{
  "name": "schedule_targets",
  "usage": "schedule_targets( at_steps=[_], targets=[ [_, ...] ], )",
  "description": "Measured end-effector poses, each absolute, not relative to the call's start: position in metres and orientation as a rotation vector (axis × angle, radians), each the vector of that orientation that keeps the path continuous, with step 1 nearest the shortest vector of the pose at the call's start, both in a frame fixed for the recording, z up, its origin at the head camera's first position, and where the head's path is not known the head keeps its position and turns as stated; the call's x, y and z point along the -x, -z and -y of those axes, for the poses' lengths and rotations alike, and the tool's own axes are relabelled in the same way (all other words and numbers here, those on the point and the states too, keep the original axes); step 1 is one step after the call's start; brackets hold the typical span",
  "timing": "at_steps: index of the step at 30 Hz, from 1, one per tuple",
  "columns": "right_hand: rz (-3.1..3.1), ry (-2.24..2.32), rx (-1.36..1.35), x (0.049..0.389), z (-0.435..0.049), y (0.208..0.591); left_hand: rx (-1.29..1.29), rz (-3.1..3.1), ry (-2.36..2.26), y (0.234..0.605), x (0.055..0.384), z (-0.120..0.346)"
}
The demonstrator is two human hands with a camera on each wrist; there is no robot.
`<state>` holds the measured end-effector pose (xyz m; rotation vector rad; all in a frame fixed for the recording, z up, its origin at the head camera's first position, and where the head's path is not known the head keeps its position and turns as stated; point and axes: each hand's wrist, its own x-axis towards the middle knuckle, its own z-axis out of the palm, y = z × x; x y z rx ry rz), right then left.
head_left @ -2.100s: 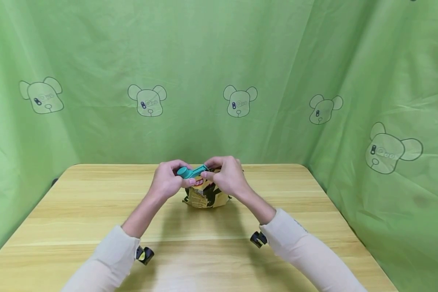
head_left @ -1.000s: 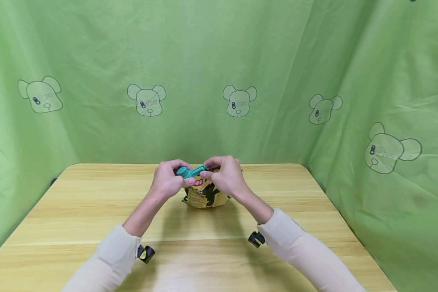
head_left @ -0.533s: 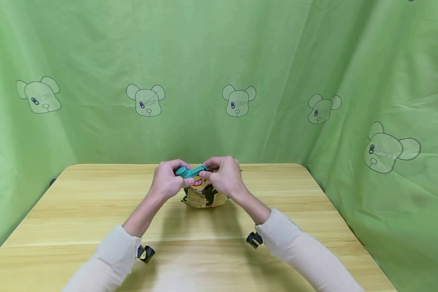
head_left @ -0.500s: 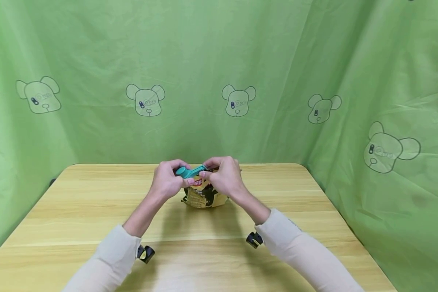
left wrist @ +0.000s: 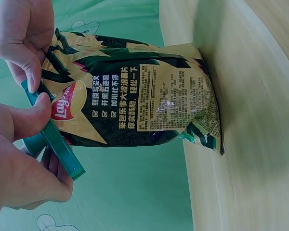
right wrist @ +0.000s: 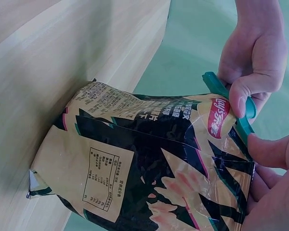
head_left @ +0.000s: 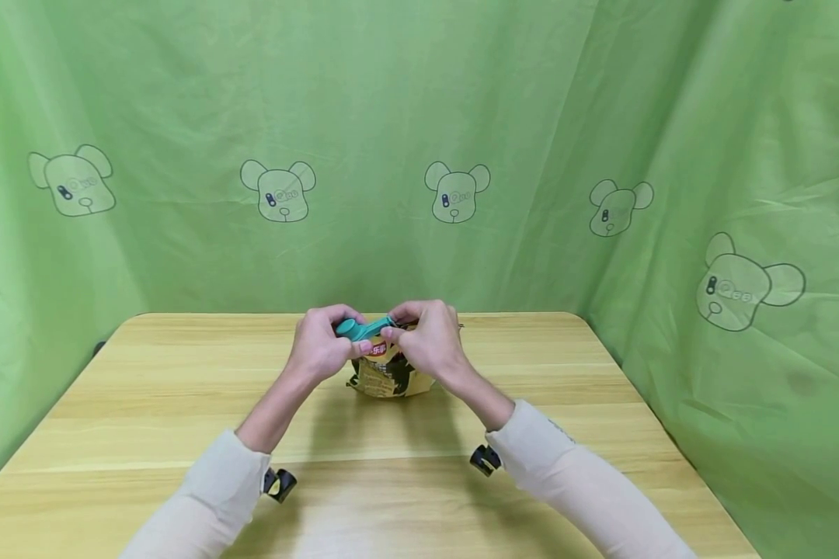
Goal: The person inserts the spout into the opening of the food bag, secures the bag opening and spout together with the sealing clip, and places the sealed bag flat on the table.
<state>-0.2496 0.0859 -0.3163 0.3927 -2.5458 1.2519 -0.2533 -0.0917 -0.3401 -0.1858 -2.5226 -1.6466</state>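
Note:
A gold and black Lay's chip bag (head_left: 384,380) stands upright on the table, its lower end on the wood in the left wrist view. Across its top lies a teal bag clip (left wrist: 60,149) with a round knob-like part. My left hand (head_left: 319,345) grips the clip near that round part, thumb (left wrist: 31,115) pressed on its front side. My right hand (head_left: 435,341) pinches the bag's top edge by the clip's other end, its thumb (right wrist: 265,149) over the clip and its fingers behind the bag. The right side of the bag's top is hidden by this hand in the head view.
The light wooden table (head_left: 182,388) extends around the bag on all sides. Green curtains (head_left: 370,116) with bear-head prints hang behind it and along the sides. A black wrist camera (head_left: 278,485) sticks out under the left sleeve, another black camera (head_left: 485,460) under the right.
My right forearm has shifted slightly left and the bag's lower part with it. Both hands keep their hold on the clip and the bag's top.

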Motion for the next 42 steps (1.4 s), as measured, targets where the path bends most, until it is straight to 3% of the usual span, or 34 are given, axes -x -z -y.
schedule_targets(
  at_steps=[42],
  targets=[
    [2.567, -1.23, -0.493, 0.2551, -0.0926, 0.3184, 0.298, 2.579, 1.567, 0.3409, 0.2563, 0.0978]
  ],
)
